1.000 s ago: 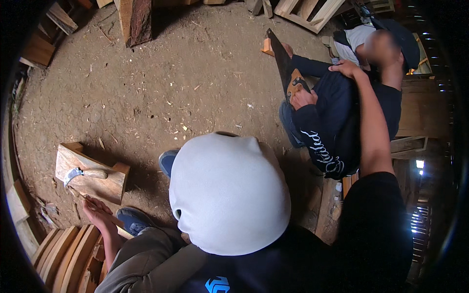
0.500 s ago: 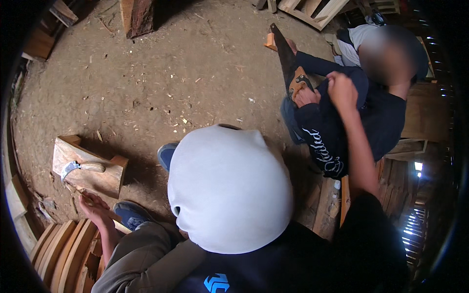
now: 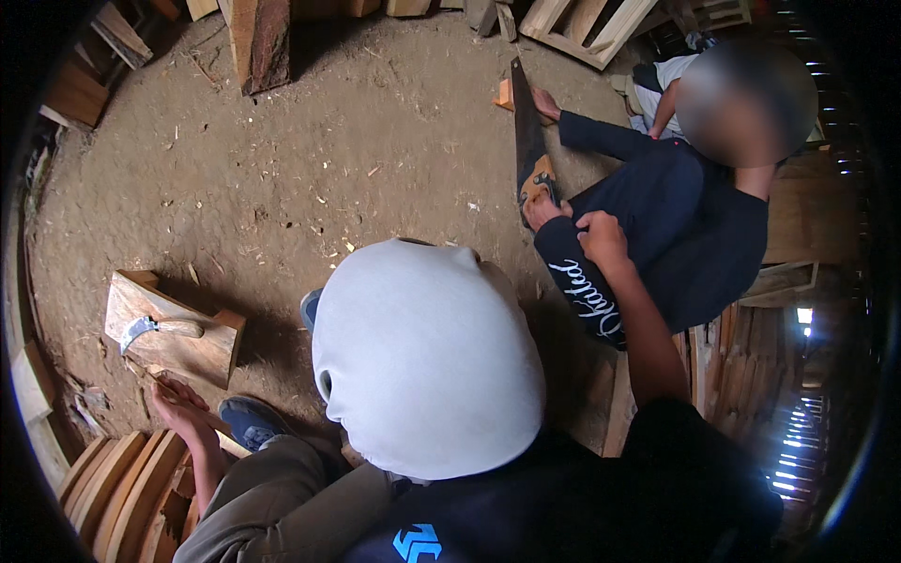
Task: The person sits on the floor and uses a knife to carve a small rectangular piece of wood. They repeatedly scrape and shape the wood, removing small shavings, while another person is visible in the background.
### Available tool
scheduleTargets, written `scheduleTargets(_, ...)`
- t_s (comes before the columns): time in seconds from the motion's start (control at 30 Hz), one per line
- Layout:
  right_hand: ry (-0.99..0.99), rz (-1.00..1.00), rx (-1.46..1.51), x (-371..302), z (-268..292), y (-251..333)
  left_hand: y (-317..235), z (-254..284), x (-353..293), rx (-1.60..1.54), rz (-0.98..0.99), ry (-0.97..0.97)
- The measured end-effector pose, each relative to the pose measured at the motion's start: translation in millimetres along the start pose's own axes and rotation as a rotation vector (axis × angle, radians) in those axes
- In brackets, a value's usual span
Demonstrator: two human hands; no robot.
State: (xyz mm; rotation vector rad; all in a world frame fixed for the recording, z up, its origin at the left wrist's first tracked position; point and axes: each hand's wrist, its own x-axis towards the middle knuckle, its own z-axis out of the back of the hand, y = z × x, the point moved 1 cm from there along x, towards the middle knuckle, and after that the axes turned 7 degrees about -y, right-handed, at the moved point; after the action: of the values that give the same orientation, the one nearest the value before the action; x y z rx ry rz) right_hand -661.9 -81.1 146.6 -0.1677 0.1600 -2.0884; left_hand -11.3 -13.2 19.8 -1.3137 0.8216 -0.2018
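Right up close there's a big white dome in front of you, can't tell what it is. Your left hand is down low, fingers curled by a thin stick, but I can't tell if it's really pinching it. Curved boards sit by that forearm. Just past the hand, the hooked knife lies on a wooden block. Your right hand is curled by a co-worker's dark sleeve, can't tell if it's gripping anything. The co-worker's hand is on the saw, its blade pointing away. Farther off there's a wooden frame
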Motion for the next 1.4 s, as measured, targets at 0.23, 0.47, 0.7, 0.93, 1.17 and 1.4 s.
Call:
scheduleTargets(0.23, -0.058, 0.277, 0.269, -4.8, 61.6, 91.0, 5.3, 4.7, 9.8, -0.055, -0.031, 0.030)
scheduleTargets(0.47, -0.026, 0.325, 0.226, -0.1, 88.3, 123.5, -3.4, -2.2, 1.1, -0.064, -0.046, 0.034)
scheduleTargets(0.7, 0.012, 0.144, -0.074, 30.2, 100.9, 76.7, 11.7, 4.9, 11.8, -0.089, 0.027, 0.088)
scheduleTargets(0.93, -0.127, 0.276, 0.127, 24.9, 93.0, 70.3, 2.3, 1.9, 2.1, -0.050, 0.065, -0.079)
scheduleTargets(1.17, 0.371, 0.502, 0.996, -39.1, 87.9, 163.9, 12.4, 9.4, 9.7, -0.068, 0.077, -0.083)
scheduleTargets(1.4, 0.962, 0.885, 1.195, -62.2, 107.3, 292.3, 12.9, 9.9, 10.2, -0.045, 0.023, -0.024)
